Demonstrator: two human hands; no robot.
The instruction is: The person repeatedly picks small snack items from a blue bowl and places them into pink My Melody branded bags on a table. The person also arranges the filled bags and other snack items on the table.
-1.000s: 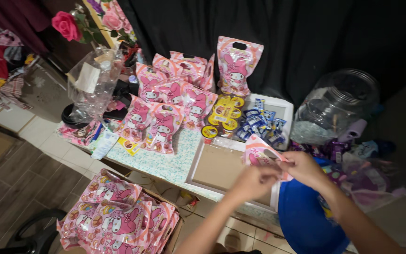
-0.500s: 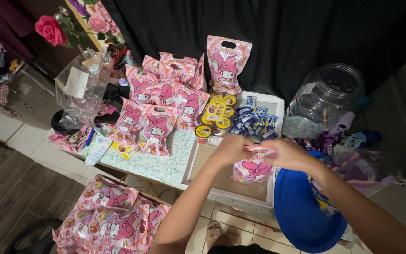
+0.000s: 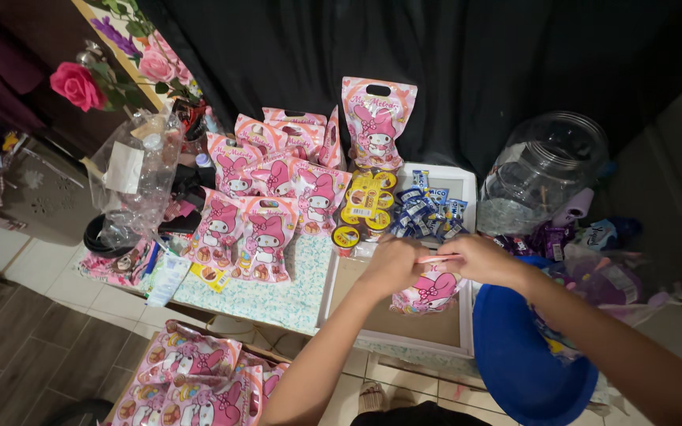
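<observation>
Since 1 s ago the pink treat bag [image 3: 429,288] has gone from tilted, mouth up toward the hands, to hanging upright w/ its top strip pinched flat. Left hand [image 3: 392,264] and right hand [image 3: 483,260] both have fingers clamped on that strip, one at each end, so the bag looks to be at the sealing stage. It hangs just below the fingers, over the white tray [image 3: 392,341] on the tabletop. Blue tub [image 3: 526,355] sits under the right forearm; filled bags [image 3: 266,229] well left of the fingers.

Top edge of small pink rabbit-print plastic pouch [image 3: 428,290] hidden under both hands, box of similar pouches [image 3: 191,386] below it cut off by frame, blue round plastic basin [image 3: 526,347] beside it partly cropped.
</observation>
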